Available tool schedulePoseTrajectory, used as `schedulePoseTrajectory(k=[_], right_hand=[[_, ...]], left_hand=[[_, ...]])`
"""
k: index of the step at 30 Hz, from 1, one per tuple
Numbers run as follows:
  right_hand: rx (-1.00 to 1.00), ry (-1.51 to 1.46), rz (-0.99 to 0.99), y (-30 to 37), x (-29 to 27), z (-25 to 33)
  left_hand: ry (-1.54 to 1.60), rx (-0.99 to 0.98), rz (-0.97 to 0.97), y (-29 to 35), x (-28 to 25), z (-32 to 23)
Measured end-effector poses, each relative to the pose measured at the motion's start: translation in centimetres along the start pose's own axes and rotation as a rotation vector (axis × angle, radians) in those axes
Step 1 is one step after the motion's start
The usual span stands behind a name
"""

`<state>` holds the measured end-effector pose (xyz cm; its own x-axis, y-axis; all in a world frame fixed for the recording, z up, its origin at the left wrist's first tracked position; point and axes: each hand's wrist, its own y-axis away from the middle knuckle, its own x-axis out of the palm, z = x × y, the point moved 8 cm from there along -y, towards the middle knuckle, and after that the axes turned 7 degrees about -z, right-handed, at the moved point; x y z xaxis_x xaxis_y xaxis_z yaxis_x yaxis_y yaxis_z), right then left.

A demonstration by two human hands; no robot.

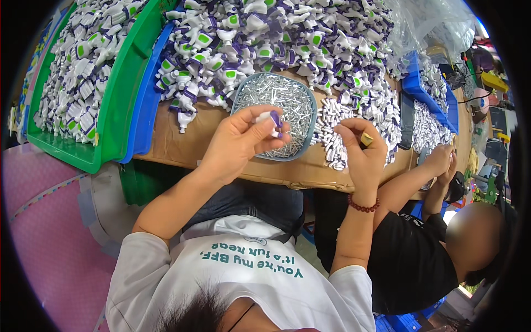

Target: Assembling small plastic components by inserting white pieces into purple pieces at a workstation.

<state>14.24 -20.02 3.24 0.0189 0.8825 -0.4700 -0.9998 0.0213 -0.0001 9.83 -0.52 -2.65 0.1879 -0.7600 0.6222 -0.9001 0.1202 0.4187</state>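
Brown worktable (168, 135) fronts the seated person. Left hand (235, 141) pinches a white-and-purple piece (275, 118) above the near part of a grey tray (315, 113) of silver pins (276, 94). Right hand (365, 155) is curled over small white parts (333, 145), yellow band (366, 139) on a finger; can't tell if it grips anything. Beyond: big heap of white-purple pieces (310, 47), green bin (119, 91) to its left.

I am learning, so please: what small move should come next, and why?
Perhaps lower the right hand to the nearby small white plastic pieces: no piece shows clearly in it, while the left hand holds a white-and-purple plastic part.
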Motion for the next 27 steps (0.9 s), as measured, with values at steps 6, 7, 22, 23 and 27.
schedulePoseTrajectory(k=[6, 7, 22, 23, 27], right_hand=[[-0.449, 0.577, 0.154, 1.7, 2.7, -1.3], [-0.48, 0.632, 0.144, 1.9, 3.0, -1.4], [-0.096, 0.143, 0.093, 0.8, 1.6, 0.0], [-0.087, 0.031, 0.141, 1.0, 2.3, 0.7], [-0.032, -0.225, 0.283, 1.9, 4.1, 1.5]], left_hand=[[-0.061, 0.066, 0.041, 0.1, 0.0, -0.3], [-0.07, 0.064, 0.046, 0.1, 0.0, -0.3], [-0.03, -0.144, 0.066, 0.6, 0.3, 1.5], [0.007, -0.183, 0.081, 0.6, 0.5, 1.9], [0.078, -0.253, 0.12, 0.7, 1.2, 2.6]])
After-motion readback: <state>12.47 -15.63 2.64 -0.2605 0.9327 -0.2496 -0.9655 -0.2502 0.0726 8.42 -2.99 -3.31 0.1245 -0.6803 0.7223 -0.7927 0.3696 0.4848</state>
